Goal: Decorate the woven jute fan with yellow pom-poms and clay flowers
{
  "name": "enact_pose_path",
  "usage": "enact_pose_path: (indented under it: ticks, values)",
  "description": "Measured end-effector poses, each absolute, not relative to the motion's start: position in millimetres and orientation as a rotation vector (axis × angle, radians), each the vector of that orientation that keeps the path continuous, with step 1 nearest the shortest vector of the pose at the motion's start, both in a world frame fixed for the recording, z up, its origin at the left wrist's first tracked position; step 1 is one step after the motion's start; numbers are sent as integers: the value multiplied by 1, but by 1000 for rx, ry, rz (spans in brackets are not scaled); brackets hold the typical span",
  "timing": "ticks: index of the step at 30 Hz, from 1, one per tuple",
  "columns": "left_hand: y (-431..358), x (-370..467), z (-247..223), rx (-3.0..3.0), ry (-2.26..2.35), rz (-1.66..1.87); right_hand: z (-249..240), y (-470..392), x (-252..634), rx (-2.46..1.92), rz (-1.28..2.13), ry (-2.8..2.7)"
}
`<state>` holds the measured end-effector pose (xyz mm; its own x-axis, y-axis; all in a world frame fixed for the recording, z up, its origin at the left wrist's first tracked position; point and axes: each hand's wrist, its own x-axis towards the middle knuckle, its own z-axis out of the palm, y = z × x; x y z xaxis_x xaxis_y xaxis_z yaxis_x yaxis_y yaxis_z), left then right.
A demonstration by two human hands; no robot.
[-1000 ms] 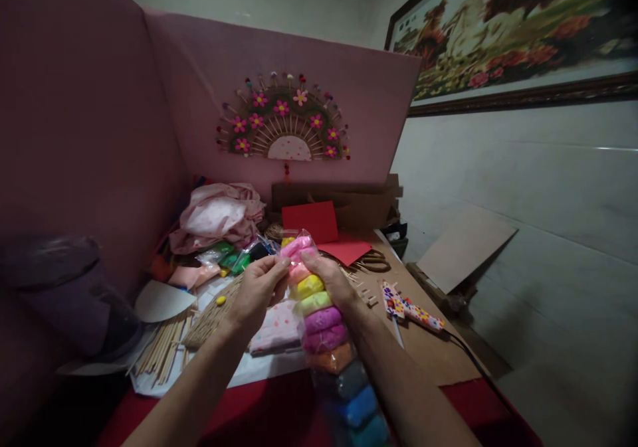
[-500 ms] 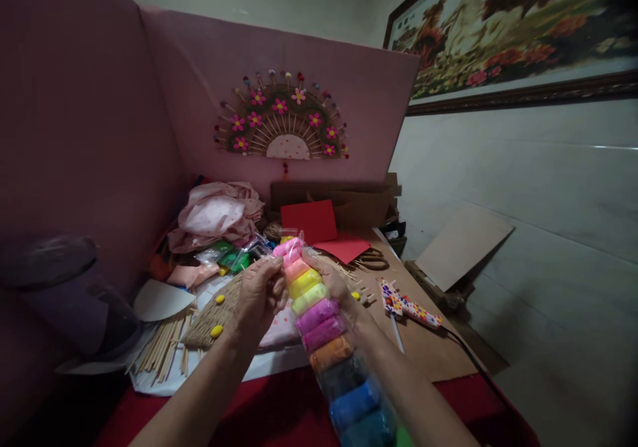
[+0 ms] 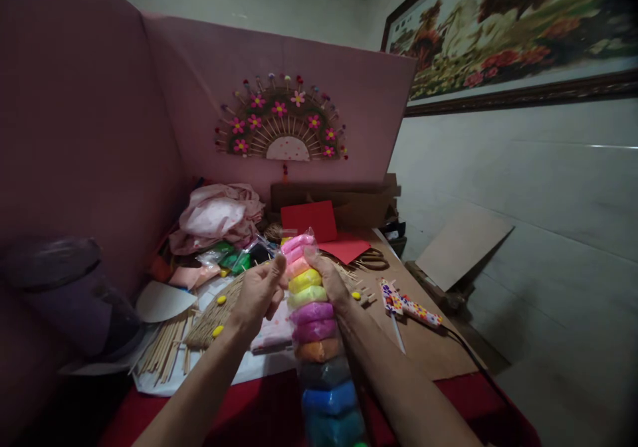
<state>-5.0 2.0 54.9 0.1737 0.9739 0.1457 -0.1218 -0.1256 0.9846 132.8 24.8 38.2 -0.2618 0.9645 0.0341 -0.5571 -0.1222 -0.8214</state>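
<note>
A long strip of clear packets of coloured modelling clay (image 3: 314, 314) hangs upright before me, pink at the top and blue-green low down. My right hand (image 3: 329, 281) is closed on its right edge near the top. At the opposite edge, my left hand (image 3: 260, 293) has curled fingers and a raised thumb, seemingly pinching the plastic by the pink and peach packets. Behind the hands lies a twine-wrapped fan shape (image 3: 212, 314) with yellow oval pieces (image 3: 218, 331); the strip and hands hide its middle.
Wooden sticks (image 3: 162, 351) lie left of the fan. A flowered glue gun (image 3: 409, 307) with a cord rests on brown cardboard (image 3: 438, 351) at right, near scissors (image 3: 373, 259) and red card (image 3: 309, 221). A finished flowered fan (image 3: 284, 118) decorates the pink board.
The strip has swung left at its lower end and now hangs straighter. The left thumb has lifted, and the top pink packets show more fully.
</note>
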Motion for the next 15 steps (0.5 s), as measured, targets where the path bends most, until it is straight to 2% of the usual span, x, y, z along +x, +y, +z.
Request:
enact_pose_path:
  ticks: [6,15]
  values:
    - [-1,-1,58,1324,944,1139,40,23,129,-680,1534,-886]
    - [-5,10,48,1039,663,1359,33,27,131,-490,1900,-866]
